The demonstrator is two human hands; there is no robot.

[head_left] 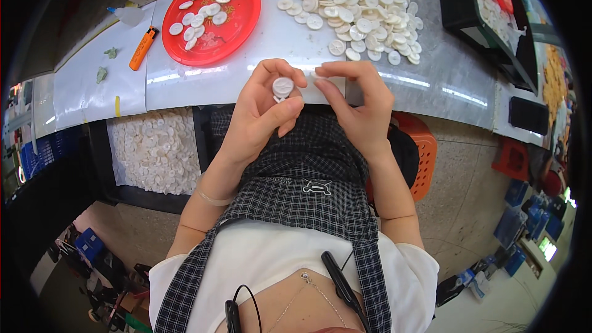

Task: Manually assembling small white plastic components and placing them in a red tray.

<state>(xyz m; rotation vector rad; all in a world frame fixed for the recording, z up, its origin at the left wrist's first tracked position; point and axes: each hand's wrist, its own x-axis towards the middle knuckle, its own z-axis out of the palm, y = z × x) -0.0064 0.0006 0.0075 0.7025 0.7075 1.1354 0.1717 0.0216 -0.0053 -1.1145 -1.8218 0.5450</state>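
Observation:
Near the table's front edge, my left hand [268, 102] is closed around a round white plastic disc [283, 88] with a raised rim and a small tab at its lower side. The disc faces up between thumb and fingers. To its right, a little apart, my right hand [361, 95] pinches a small white disc [319, 76] between thumb and forefinger. Its fingertips partly hide that piece. Beyond my hands lies a large heap of similar white discs [364, 12]. At the far left, a red plate [243, 18] bears several white discs.
An orange lighter [143, 48] lies left of the plate, by a small blue-tipped bottle [128, 15]. Below the table edge at left is a black bin [98, 154] full of white pieces. A black crate [472, 24] stands at right, with a dark phone-like slab [528, 115] nearer me.

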